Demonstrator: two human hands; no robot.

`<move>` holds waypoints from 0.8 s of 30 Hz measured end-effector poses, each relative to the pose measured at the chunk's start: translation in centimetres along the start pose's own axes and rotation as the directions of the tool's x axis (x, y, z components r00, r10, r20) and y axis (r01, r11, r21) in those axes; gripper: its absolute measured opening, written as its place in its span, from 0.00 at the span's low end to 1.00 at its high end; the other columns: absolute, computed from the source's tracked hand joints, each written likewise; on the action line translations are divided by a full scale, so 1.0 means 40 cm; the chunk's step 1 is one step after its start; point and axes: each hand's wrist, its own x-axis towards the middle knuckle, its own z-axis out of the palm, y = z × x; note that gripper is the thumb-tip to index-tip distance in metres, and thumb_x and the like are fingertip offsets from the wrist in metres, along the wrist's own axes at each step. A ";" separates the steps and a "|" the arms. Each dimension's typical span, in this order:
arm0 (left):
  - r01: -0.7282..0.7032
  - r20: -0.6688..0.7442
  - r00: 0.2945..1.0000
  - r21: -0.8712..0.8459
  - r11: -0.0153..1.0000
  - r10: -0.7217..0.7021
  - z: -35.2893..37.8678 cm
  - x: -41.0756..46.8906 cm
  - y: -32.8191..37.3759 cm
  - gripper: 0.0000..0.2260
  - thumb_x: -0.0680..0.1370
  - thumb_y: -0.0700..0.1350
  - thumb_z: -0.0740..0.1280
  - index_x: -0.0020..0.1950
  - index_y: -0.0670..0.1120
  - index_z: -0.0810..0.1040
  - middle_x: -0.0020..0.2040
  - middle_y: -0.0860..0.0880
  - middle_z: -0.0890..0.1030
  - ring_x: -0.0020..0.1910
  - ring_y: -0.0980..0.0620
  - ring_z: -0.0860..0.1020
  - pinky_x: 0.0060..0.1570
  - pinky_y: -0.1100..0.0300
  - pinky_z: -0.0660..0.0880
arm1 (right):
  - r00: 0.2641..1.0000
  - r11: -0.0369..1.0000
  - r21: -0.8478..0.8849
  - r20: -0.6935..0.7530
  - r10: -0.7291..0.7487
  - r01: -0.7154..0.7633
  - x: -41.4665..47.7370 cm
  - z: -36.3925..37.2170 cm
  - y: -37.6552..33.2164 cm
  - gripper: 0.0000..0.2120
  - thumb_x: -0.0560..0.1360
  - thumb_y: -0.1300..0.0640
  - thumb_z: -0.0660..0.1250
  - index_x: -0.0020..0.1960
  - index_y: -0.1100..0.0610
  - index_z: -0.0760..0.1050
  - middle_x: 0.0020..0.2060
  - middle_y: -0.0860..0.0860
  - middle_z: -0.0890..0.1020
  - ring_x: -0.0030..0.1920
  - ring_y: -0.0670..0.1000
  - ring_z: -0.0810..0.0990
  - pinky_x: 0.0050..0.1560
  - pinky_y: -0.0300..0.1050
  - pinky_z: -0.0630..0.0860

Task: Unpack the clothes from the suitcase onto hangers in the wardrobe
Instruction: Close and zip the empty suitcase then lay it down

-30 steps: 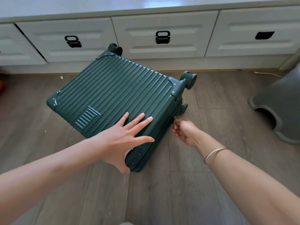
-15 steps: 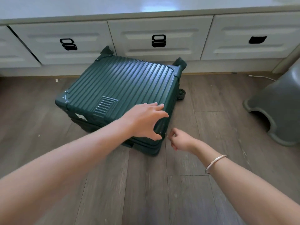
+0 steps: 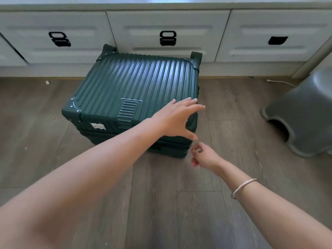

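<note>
- The right hand (image 3: 203,156) is seen nearest, low above the floor (image 3: 158,203). The small zip pull (image 3: 191,147) is pinched between its finger and thumb, and the other fingers are curled in.
- The pull could be lost from this pinch, because it is tiny and is held only by the tips. The zip could also get stuck here at the near corner, where it has to bend round.
- The left hand (image 3: 177,118) is laid on the lid by that same corner. Its fingers are spread and nearly straight, and the thumb is pointed down the side. Nothing is gripped by it.
- The suitcase (image 3: 136,81) is found flat on the wooden floor, shut, with its wheels turned toward the white drawers (image 3: 197,24). If it is not pressed down well, it could be dragged along the floor when the zip is pulled.
- No clothes, hangers or wardrobe can be seen yet, so the task is judged to be only at its start.
- Half a second ago the left fingers were curled over the corner; now they are stretched out.
- The suitcase was set slanted a second ago; now it is turned square to the drawers.
</note>
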 end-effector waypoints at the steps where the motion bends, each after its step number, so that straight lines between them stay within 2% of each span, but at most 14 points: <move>1: -0.004 0.003 1.000 0.031 1.000 0.004 0.003 -0.023 -0.027 0.46 0.67 0.63 0.72 0.78 0.55 0.52 0.80 0.48 0.52 0.79 0.47 0.48 0.75 0.44 0.48 | 1.000 1.000 0.004 0.001 -0.003 0.003 0.004 0.010 0.005 0.07 0.82 0.56 0.55 0.56 0.56 0.68 0.35 0.54 0.81 0.35 0.48 0.79 0.34 0.39 0.70; 4: 0.123 -0.019 0.992 0.200 0.972 -0.121 0.031 -0.108 -0.127 0.51 0.65 0.66 0.72 0.78 0.57 0.45 0.80 0.48 0.45 0.79 0.45 0.43 0.76 0.44 0.45 | 1.000 1.000 -0.002 -0.007 -0.015 0.015 0.011 0.050 0.004 0.09 0.81 0.60 0.51 0.54 0.58 0.69 0.33 0.55 0.80 0.35 0.50 0.79 0.39 0.41 0.74; 7: 0.249 -0.113 0.967 0.210 0.946 -0.229 0.042 -0.158 -0.177 0.48 0.66 0.66 0.71 0.78 0.57 0.49 0.80 0.47 0.51 0.79 0.44 0.48 0.75 0.43 0.49 | 0.996 1.000 -0.020 -0.086 -0.019 0.017 0.008 0.094 0.005 0.07 0.80 0.61 0.52 0.52 0.57 0.69 0.36 0.57 0.83 0.40 0.54 0.81 0.49 0.46 0.75; 10: 0.235 -0.135 0.969 0.241 0.942 -0.207 0.037 -0.154 -0.178 0.45 0.67 0.66 0.70 0.78 0.56 0.53 0.79 0.46 0.55 0.78 0.43 0.53 0.75 0.42 0.53 | 0.988 0.999 0.008 -0.150 -0.037 0.038 -0.007 0.116 0.013 0.06 0.80 0.61 0.53 0.52 0.55 0.68 0.38 0.57 0.84 0.45 0.56 0.83 0.50 0.48 0.75; 15: 0.221 -0.142 0.971 0.227 0.949 -0.192 0.027 -0.151 -0.179 0.43 0.69 0.65 0.69 0.78 0.56 0.53 0.79 0.45 0.56 0.78 0.42 0.54 0.74 0.41 0.52 | 0.972 0.994 -0.089 -0.220 -0.087 0.069 -0.018 0.113 0.015 0.08 0.80 0.58 0.54 0.50 0.55 0.71 0.38 0.56 0.84 0.39 0.52 0.80 0.38 0.44 0.73; 19: 0.211 -0.129 0.974 0.218 0.953 -0.186 0.033 -0.138 -0.170 0.42 0.70 0.65 0.68 0.78 0.56 0.53 0.78 0.44 0.57 0.78 0.41 0.54 0.74 0.39 0.52 | 0.960 0.970 -0.236 -0.250 -0.125 0.064 -0.004 0.039 0.053 0.09 0.79 0.52 0.55 0.45 0.48 0.74 0.37 0.54 0.83 0.43 0.57 0.81 0.48 0.53 0.78; 24: 0.227 -0.156 0.967 0.170 0.959 -0.202 0.046 -0.087 -0.132 0.40 0.71 0.64 0.67 0.78 0.56 0.54 0.78 0.44 0.57 0.78 0.41 0.53 0.74 0.38 0.51 | 0.928 0.925 -0.377 -0.356 -0.106 -0.039 0.031 -0.052 0.049 0.13 0.78 0.49 0.55 0.51 0.48 0.78 0.42 0.54 0.85 0.47 0.58 0.82 0.53 0.53 0.77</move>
